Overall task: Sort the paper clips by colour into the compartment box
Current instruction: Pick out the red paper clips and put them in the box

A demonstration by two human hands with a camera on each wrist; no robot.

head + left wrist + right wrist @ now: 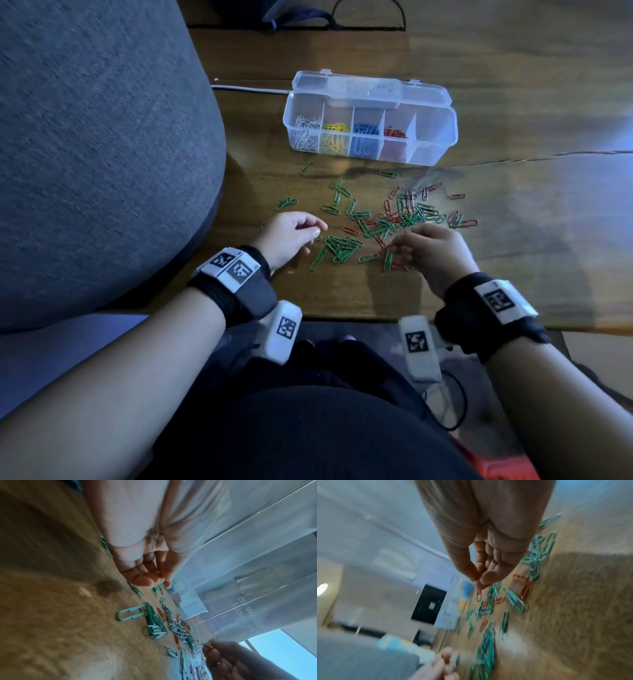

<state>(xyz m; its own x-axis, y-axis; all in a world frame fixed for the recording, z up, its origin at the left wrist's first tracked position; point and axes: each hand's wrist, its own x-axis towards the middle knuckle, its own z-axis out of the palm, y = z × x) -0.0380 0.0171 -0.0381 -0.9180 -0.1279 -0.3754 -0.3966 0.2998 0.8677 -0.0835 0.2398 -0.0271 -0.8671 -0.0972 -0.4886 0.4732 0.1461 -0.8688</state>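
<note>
So the compartment box [370,118] is the anchor here: clear plastic, rectangular, lid flipped open at the back, long side running left to right on the wooden table [513,102]. Going along it from the left, the cells hold silver, yellow, blue and red clips; the right-end cell looks empty.

A big grey cushioned seat [85,137] bulges in left of the box and crowds that edge of the table. Behind the box there's a white cable [246,89] and some dark bag-like thing, too cut off to identify.

In front of the box is the loose paper clips [383,219] scatter, thin bent-wire loops, only green and red left, pointing every which way. A tight green bundle [342,245] sits nearest the person.

Left hand [291,236] is front-left of the box, fingers loosely curled over the table; the wrist view shows something small and red pinched at the fingertips. Right hand [435,253] is front-right of it, fingertip and thumb pinching a red clip [478,594] that dangles down.
</note>
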